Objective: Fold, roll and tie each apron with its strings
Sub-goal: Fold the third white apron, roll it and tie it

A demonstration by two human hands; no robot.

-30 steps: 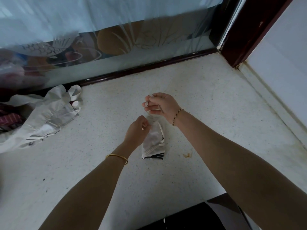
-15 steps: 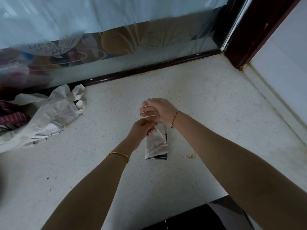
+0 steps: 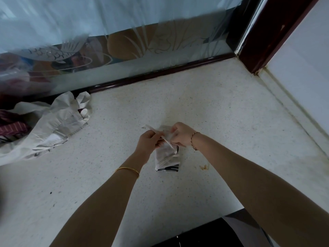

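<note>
Fingers (image 3: 156, 139) of left hand (image 3: 147, 142) and right hand (image 3: 182, 134) pinch the strings (image 3: 151, 128) over the rolled apron (image 3: 166, 157) on the counter (image 3: 213, 113).

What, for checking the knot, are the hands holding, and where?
The left hand grips the string near its free end; the right hand pinches string just above the rolled apron.

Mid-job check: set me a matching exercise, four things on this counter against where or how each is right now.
Things:
1. roll
2. pile of aprons
3. left hand
4. crumbs

States:
A. loose, unfolded, at the far left of the counter
B. has a grip on a string
C. rolled up, mid-counter
D. just right of the roll

Pairs: 1-C, 2-A, 3-B, 4-D
</note>
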